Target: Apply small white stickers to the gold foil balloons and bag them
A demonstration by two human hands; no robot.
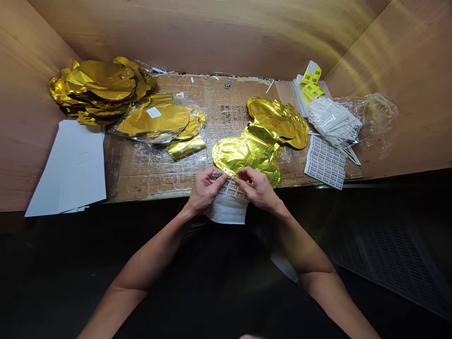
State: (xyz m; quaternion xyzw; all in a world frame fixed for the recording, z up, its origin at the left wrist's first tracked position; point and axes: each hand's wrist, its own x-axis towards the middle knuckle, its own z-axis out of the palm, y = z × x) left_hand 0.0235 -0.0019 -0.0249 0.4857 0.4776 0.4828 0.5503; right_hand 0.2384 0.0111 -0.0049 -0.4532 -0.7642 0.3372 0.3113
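Observation:
Both hands meet at the front edge of the cardboard-covered surface, over a sheet of small printed stickers (233,192) with CE marks and a blank white lower part. My left hand (207,188) pinches the sheet's left side between thumb and fingers. At its upper right, my right hand (257,189) is closed in a pinch; whatever lies between those fingertips is too small to make out. Just beyond the fingertips lies a shiny gold foil balloon (243,150), flat and crinkled, its lower edge against the hands. More gold foil (275,117) spreads behind it.
Gold foil balloons (102,84) are piled at the back left, near bagged ones (158,117). White sheets (76,165) overhang the front left. White sticks (334,120), yellow labels (311,84) and another sticker sheet (325,162) lie right. Wooden panels (212,37) enclose three sides.

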